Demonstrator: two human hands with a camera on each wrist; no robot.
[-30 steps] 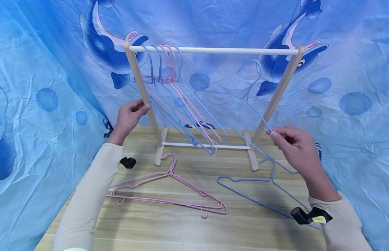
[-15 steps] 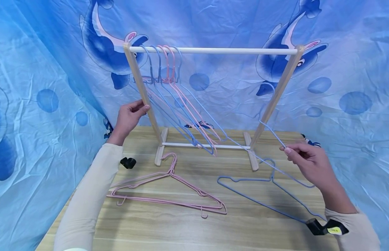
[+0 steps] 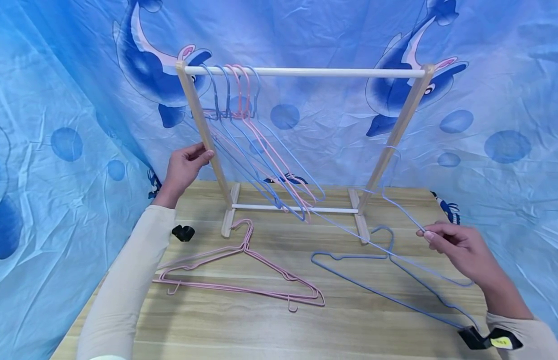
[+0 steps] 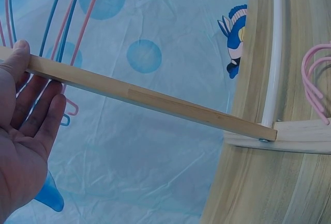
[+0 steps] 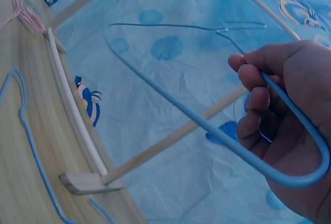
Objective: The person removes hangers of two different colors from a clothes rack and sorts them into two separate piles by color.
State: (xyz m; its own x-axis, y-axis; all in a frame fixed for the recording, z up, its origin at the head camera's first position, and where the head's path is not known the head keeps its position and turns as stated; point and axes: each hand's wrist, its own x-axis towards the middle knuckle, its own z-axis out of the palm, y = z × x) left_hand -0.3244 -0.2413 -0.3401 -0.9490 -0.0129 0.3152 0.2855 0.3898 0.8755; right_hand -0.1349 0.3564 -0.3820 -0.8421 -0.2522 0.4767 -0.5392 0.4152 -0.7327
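Shifted lower and rightward, a light-blue wire hanger (image 5: 227,141) slants at frame right, pinched by the right hand (image 3: 463,252); at left, the left hand (image 3: 183,167) grips the rack's left post (image 3: 220,179). Easing it clear of the right post (image 3: 401,125) seems wise.

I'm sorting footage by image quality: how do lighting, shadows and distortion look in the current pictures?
Head: bright, with soft shadows on the table; the hook of the blue hanger held by the right hand looks faint against the curtain. Left wrist: dimmer; the white lower bar bows slightly. Right wrist: also dimmer, no strong glare.
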